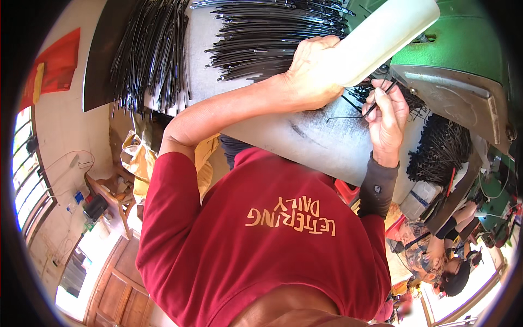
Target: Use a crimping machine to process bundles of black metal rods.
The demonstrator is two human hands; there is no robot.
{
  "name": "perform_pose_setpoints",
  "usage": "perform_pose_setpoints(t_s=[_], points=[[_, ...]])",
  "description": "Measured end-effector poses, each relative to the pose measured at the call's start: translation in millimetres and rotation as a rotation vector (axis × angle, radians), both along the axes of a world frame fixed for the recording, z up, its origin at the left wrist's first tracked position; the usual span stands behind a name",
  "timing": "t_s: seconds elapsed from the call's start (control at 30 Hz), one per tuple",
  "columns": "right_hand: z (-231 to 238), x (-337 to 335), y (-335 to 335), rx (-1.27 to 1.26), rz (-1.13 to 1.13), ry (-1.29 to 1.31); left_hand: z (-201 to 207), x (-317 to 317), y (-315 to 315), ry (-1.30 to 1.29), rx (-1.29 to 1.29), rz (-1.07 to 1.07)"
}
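Observation:
My right hand is closed in a pinch on a thin black rod, beside a green machine. A finer dark wire-like piece sticks out to the left of those fingers. My left hand is raised next to a long cream-white cover, which hides its fingers, so its grip does not show. Past that hand, a wide row of slim black rods lies on the grey metal table. More short dark pieces lie between the hands, near the machine.
Another bundle of black rods hangs over the table's left edge. At right, a thick pile of black pieces sits below a metal guard plate. A yellow sack is on the left. Another person is at the lower right.

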State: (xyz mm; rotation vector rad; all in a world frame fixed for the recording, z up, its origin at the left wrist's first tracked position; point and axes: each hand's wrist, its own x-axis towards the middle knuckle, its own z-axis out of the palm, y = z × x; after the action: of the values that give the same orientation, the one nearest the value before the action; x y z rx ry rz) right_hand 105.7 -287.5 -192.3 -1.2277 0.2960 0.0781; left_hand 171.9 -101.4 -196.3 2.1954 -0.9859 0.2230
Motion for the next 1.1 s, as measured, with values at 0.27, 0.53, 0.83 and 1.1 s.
perform_pose_setpoints(t_s=[0.27,0.53,0.83,1.1], points=[[-3,2,2,0.019,-0.005,0.001,-3,3,0,-0.009,-0.035,0.006],[-6,-1,5,0.038,-0.036,-0.02,-12,7,-2,-0.162,-0.142,0.041],[-7,-1,3,0.116,-0.032,-0.023,-5,7,1,-0.164,-0.068,0.009],[-10,-1,6,0.103,-0.048,-0.032,-4,10,3,-0.176,-0.028,-0.005]])
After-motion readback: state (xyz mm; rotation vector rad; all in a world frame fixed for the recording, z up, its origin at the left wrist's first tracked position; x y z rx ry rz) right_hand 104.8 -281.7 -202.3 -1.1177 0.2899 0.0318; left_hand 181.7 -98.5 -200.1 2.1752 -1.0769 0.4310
